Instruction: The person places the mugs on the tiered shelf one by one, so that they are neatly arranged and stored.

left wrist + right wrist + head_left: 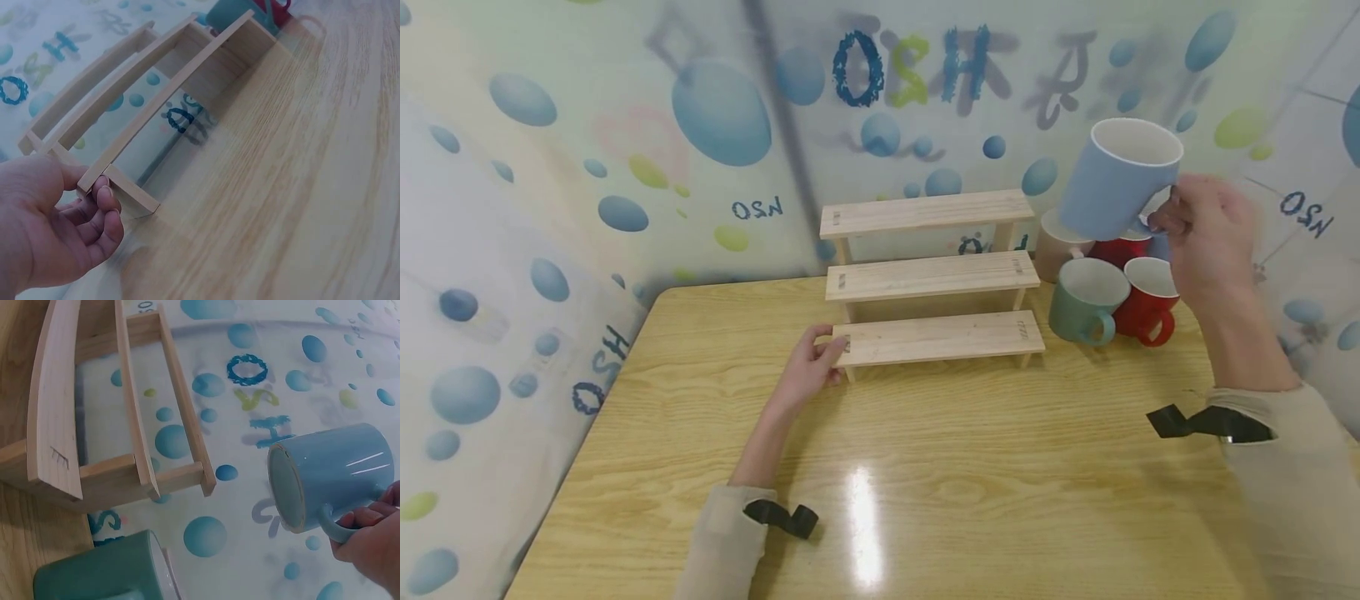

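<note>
A light blue mug [1108, 187] with a white inside is held in the air by its handle, pinched in my right hand [1213, 229]. In the right wrist view the mug [331, 475] shows its underside, and the fingers curl around the handle. My left hand [808, 367] pinches the left end of the lowest board of a three-step wooden rack [936, 340]. The left wrist view shows the thumb on top of that board and the fingers below it. The rack's three boards carry nothing.
Right of the rack several mugs stand close together: a green mug [1086, 296], a red mug [1150, 296], a pale pink mug [1054, 246] and others partly hidden behind. A patterned curtain [722, 117] hangs behind the wooden table [737, 333].
</note>
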The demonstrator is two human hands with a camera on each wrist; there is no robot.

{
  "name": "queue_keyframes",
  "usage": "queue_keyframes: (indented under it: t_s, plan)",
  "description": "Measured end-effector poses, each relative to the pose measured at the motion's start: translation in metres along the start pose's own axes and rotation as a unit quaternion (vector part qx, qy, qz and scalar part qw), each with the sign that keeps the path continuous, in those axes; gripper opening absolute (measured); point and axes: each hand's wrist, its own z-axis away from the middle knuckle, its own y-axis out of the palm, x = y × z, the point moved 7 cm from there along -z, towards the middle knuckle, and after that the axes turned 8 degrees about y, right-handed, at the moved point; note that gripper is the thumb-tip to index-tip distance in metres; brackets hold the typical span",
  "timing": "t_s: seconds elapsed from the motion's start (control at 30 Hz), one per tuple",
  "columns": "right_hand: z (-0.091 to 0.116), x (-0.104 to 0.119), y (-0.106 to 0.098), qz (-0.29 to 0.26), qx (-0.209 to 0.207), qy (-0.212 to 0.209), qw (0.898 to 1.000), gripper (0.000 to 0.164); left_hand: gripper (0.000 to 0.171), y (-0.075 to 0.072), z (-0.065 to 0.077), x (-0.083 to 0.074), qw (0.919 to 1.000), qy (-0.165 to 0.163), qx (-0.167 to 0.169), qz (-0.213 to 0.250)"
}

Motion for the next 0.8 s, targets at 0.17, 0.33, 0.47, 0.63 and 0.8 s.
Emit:
queue_keyframes:
  t_s: [0.17,0.33,0.47,0.63,0.8]
  plan:
    - [-0.005,-0.014,0.023,0.012,0.024,0.011,1.000,0.041,0.059,0.000,0.000,0.000,1.0000,-0.001,0.001,0.001]
    - [-0.011,-0.031,0.045,0.031,0.051,0.027,0.998,0.042,0.060,0.000,0.000,0.002,1.0000,-0.002,0.004,0.005]
    - [-0.016,-0.046,0.064,0.044,0.071,0.042,0.996,0.044,0.058,0.000,0.001,0.002,0.9999,-0.004,0.002,0.009]
    - [-0.024,-0.064,0.084,0.093,0.082,0.057,0.991,0.044,0.058,0.000,0.001,0.001,0.9999,-0.001,0.000,0.010]
    - [-0.030,-0.082,0.100,0.137,0.077,0.072,0.985,0.044,0.058,0.000,0.001,0.002,0.9999,0.000,0.006,0.014]
